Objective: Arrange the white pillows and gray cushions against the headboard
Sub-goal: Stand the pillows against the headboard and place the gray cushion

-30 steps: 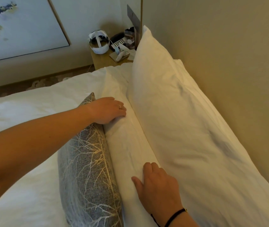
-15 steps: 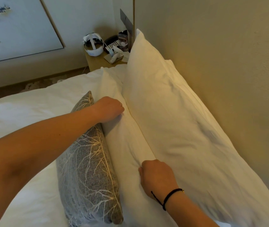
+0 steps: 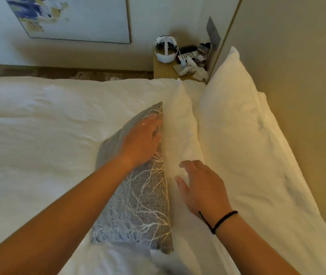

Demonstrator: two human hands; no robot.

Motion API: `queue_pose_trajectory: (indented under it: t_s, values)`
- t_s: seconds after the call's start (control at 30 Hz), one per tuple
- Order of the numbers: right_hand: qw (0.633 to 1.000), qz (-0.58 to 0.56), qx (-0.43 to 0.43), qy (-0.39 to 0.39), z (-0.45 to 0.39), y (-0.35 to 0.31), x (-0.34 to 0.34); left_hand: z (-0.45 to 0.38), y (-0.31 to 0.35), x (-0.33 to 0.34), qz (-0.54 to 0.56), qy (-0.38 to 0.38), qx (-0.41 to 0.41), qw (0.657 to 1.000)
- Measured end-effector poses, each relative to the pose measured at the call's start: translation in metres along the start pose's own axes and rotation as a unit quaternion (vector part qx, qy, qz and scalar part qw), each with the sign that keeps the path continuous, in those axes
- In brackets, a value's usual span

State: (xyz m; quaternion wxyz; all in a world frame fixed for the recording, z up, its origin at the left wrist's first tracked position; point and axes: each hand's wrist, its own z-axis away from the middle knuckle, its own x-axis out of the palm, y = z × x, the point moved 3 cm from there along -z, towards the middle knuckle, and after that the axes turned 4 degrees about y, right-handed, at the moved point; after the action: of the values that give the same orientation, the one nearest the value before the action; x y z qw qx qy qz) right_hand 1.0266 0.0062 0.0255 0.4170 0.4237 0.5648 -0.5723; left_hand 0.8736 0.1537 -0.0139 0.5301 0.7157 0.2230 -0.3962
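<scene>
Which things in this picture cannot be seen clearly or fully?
- Left hand, head view: blurred, so whether its fingers press the gray cushion is unclear.
- Right hand: blurred too; contact with the front white pillow is uncertain.
- Back white pillow: its near end is cut off by the frame edge.
- Items on the nightstand: too small to identify.

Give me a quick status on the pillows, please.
Left hand flat on gray cushion. Right hand open over front white pillow. Nothing obstructing.

Hotel-style bedroom, white-sheeted bed, padded headboard, bedside table with telephone, framed painting
</scene>
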Motion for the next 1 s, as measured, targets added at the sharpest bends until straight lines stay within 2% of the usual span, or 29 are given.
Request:
queue_pose_trajectory:
  t_s: [0.07,0.13,0.2,0.27,0.4,0.57,0.63,0.7,0.83,0.9,1.0]
  values:
    - [0.995,0.008,-0.099,-0.017,-0.026,-0.037,0.005,0.046,-0.055,0.002,0.073,0.041,-0.147,0.986]
    - [0.980,0.032,-0.191,-0.047,-0.047,-0.074,0.021,0.096,-0.099,0.021,0.126,0.033,-0.277,0.952]
    - [0.955,0.063,-0.275,-0.092,-0.062,-0.108,0.045,0.142,-0.126,0.049,0.170,0.014,-0.372,0.912]
    - [0.924,0.106,-0.331,-0.157,-0.075,-0.132,0.074,0.178,-0.138,0.075,0.200,0.026,-0.424,0.883]
    - [0.848,0.260,-0.358,-0.292,-0.109,-0.147,0.137,0.207,-0.154,0.102,0.206,0.051,-0.447,0.869]
    - [0.797,0.405,-0.319,-0.314,-0.169,-0.150,0.198,0.203,-0.192,0.116,0.208,0.047,-0.496,0.842]
    - [0.795,0.422,-0.299,-0.316,-0.188,-0.149,0.214,0.202,-0.205,0.125,0.213,0.039,-0.523,0.824]
    - [0.809,0.413,-0.284,-0.306,-0.198,-0.138,0.227,0.205,-0.209,0.136,0.208,0.043,-0.550,0.807]
    - [0.823,0.397,-0.263,-0.310,-0.202,-0.102,0.226,0.193,-0.200,0.153,0.221,0.050,-0.571,0.789]
    - [0.822,0.402,-0.234,-0.329,-0.206,-0.089,0.216,0.180,-0.189,0.159,0.233,0.037,-0.571,0.787]
    - [0.805,0.426,-0.211,-0.355,-0.209,-0.064,0.194,0.158,-0.157,0.176,0.239,-0.005,-0.546,0.803]
